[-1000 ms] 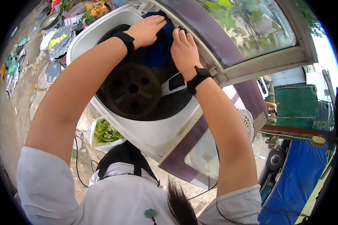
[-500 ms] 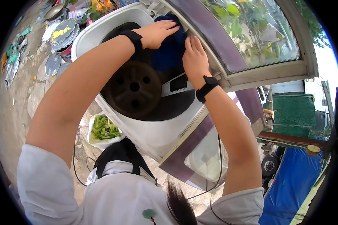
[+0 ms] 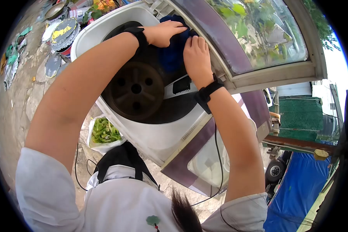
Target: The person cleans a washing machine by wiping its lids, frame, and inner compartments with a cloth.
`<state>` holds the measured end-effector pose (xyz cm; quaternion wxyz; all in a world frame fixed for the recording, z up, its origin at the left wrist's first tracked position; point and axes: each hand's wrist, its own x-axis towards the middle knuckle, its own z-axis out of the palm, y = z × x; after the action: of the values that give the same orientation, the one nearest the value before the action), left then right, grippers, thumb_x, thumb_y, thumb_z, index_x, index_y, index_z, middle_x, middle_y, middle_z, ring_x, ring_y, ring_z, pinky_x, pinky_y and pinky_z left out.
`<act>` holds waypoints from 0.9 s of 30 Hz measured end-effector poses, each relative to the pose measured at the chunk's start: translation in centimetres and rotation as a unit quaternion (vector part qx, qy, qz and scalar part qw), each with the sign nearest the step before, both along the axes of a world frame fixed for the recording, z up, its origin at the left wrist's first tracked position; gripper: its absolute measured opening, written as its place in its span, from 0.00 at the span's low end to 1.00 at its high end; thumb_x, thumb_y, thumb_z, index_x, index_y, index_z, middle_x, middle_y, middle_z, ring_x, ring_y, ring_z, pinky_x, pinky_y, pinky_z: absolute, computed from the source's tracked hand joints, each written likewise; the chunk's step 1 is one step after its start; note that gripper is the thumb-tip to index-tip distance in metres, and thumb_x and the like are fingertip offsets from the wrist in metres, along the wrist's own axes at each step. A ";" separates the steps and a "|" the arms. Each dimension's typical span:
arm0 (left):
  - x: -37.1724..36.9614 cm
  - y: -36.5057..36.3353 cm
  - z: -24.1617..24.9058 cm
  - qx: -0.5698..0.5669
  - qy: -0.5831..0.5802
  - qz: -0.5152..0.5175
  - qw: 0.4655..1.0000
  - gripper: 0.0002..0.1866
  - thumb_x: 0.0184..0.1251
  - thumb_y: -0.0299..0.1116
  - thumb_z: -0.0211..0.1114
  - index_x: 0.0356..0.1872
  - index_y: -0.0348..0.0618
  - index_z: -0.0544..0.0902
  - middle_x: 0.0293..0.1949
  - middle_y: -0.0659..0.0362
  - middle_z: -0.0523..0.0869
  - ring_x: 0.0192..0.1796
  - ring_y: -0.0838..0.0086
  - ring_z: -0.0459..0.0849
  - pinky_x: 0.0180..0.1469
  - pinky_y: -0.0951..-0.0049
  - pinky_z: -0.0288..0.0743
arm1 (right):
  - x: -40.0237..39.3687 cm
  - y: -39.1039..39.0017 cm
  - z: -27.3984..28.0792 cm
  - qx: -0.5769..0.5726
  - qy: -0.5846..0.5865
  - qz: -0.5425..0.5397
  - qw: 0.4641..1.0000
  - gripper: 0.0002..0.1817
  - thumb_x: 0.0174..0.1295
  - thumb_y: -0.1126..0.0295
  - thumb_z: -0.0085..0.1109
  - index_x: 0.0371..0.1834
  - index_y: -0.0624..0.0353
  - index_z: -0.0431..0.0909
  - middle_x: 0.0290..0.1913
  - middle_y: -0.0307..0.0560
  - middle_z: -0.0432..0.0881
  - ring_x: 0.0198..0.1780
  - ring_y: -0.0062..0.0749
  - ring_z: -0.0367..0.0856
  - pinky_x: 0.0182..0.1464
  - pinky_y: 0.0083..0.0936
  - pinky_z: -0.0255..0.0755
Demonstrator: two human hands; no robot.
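A blue cloth [image 3: 171,57] hangs bunched into the dark tub of a white top-loading washing machine [image 3: 147,139]. My left hand [image 3: 165,34] is closed on the upper part of the cloth, its fingertips partly hidden. Just to the right, my right hand [image 3: 197,58] has its fingers curled at the cloth's right edge, close to the raised lid [image 3: 230,42]. Below the cloth, on the tub floor, lies a round brown pulsator disc [image 3: 136,101] with several holes. A white strip with a black grille [image 3: 181,86] runs up the tub wall.
A white bag of green leaves [image 3: 104,133] stands on the ground before the machine. Paint buckets [image 3: 64,34] and scraps lie on the left. A cable [image 3: 220,158] hangs beside my right arm. A blue tarp [image 3: 302,185] is at the lower right.
The blue cloth looks narrower and more gathered. My right hand has shifted slightly left, and the fingers of my left hand are more bent. The view has moved slightly.
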<state>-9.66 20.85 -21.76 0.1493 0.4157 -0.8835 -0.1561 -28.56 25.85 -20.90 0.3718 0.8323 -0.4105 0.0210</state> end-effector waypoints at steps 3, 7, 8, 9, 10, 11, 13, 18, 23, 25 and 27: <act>-0.2 0.0 -0.1 -0.091 -0.048 0.025 0.994 0.42 0.51 0.17 0.62 0.73 0.42 0.64 0.73 0.48 0.65 0.77 0.55 0.58 0.79 0.61 0.52 | 1.9 -0.5 0.0 -0.023 -0.007 0.004 1.000 0.17 0.54 0.72 0.57 0.45 0.69 0.83 0.51 0.54 0.76 0.58 0.42 0.70 0.60 0.30 0.65; -0.2 0.1 -1.4 -0.188 -0.094 0.063 0.976 0.42 0.49 0.16 0.64 0.72 0.42 0.66 0.72 0.49 0.66 0.75 0.56 0.62 0.77 0.61 0.57 | 0.8 -1.1 0.1 -0.040 0.005 0.055 0.998 0.09 0.53 0.71 0.59 0.35 0.60 0.86 0.44 0.43 0.78 0.53 0.35 0.73 0.62 0.29 0.62; -0.4 -0.3 -1.2 -0.167 -0.090 0.058 0.980 0.42 0.48 0.15 0.63 0.71 0.43 0.67 0.72 0.49 0.66 0.75 0.56 0.62 0.76 0.62 0.59 | 0.6 -1.3 0.5 -0.009 0.006 0.048 0.999 0.09 0.54 0.70 0.59 0.34 0.58 0.87 0.45 0.41 0.80 0.54 0.35 0.73 0.63 0.31 0.60; -0.4 -0.3 -1.0 -0.135 -0.081 0.044 0.987 0.42 0.47 0.14 0.62 0.71 0.44 0.67 0.72 0.49 0.66 0.75 0.56 0.62 0.76 0.63 0.59 | 0.3 -1.3 0.8 0.023 0.008 0.041 0.999 0.09 0.55 0.69 0.59 0.34 0.57 0.88 0.46 0.40 0.81 0.54 0.35 0.73 0.64 0.32 0.59; -0.1 -0.3 -0.5 -0.103 -0.071 0.033 0.992 0.43 0.47 0.14 0.61 0.71 0.44 0.67 0.72 0.49 0.66 0.75 0.55 0.62 0.76 0.63 0.60 | 0.3 -0.9 1.6 0.029 0.028 0.029 0.999 0.07 0.56 0.68 0.59 0.29 0.53 0.88 0.40 0.34 0.83 0.53 0.31 0.75 0.64 0.33 0.58; 0.4 -0.4 0.1 -0.075 -0.062 0.024 0.995 0.43 0.46 0.13 0.61 0.71 0.44 0.67 0.73 0.49 0.65 0.75 0.55 0.62 0.75 0.63 0.60 | 0.3 -0.4 2.4 0.047 0.065 0.007 0.997 0.07 0.55 0.68 0.60 0.29 0.52 0.88 0.38 0.34 0.83 0.52 0.31 0.75 0.64 0.33 0.58; 1.0 -0.1 0.2 -0.075 -0.065 0.020 0.995 0.44 0.45 0.12 0.59 0.71 0.45 0.67 0.73 0.49 0.64 0.76 0.55 0.61 0.75 0.64 0.61 | 0.1 1.2 3.5 0.086 0.139 -0.035 0.986 0.07 0.55 0.68 0.60 0.29 0.50 0.89 0.35 0.34 0.82 0.51 0.31 0.75 0.64 0.34 0.57; 0.5 0.3 -2.2 -0.224 -0.075 0.092 0.967 0.36 0.53 0.18 0.61 0.69 0.43 0.70 0.70 0.49 0.68 0.73 0.58 0.66 0.73 0.65 0.63 | -1.2 1.7 1.6 0.018 0.132 -0.001 0.991 0.06 0.53 0.69 0.61 0.29 0.52 0.88 0.34 0.40 0.82 0.50 0.36 0.76 0.62 0.33 0.59; -1.7 -0.6 -2.6 -0.285 -0.029 0.091 0.954 0.18 0.58 0.21 0.60 0.51 0.41 0.81 0.50 0.52 0.80 0.60 0.59 0.78 0.62 0.62 0.73 | -2.1 1.9 2.0 0.020 0.048 0.021 0.998 0.03 0.48 0.73 0.63 0.27 0.55 0.84 0.31 0.41 0.81 0.44 0.36 0.78 0.53 0.28 0.67; -2.2 -0.3 -0.5 -0.213 -0.031 0.109 0.971 0.10 0.60 0.23 0.57 0.41 0.39 0.83 0.42 0.51 0.82 0.52 0.57 0.83 0.55 0.61 0.77 | -2.2 2.3 2.7 0.068 0.032 0.010 0.997 0.01 0.48 0.73 0.63 0.23 0.54 0.83 0.29 0.41 0.81 0.42 0.36 0.78 0.51 0.28 0.67; -1.9 -1.3 -0.2 -0.197 0.005 0.093 0.976 0.09 0.63 0.25 0.56 0.39 0.36 0.83 0.40 0.47 0.84 0.48 0.52 0.84 0.52 0.58 0.78 | -2.7 3.3 3.6 0.040 0.014 0.061 0.997 0.02 0.45 0.73 0.63 0.19 0.53 0.80 0.28 0.40 0.80 0.41 0.33 0.76 0.49 0.27 0.68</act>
<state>-11.55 19.57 -21.93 0.2464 0.4575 -0.8537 0.0339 -31.29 29.15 -17.33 0.3422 0.8700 -0.3547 0.0156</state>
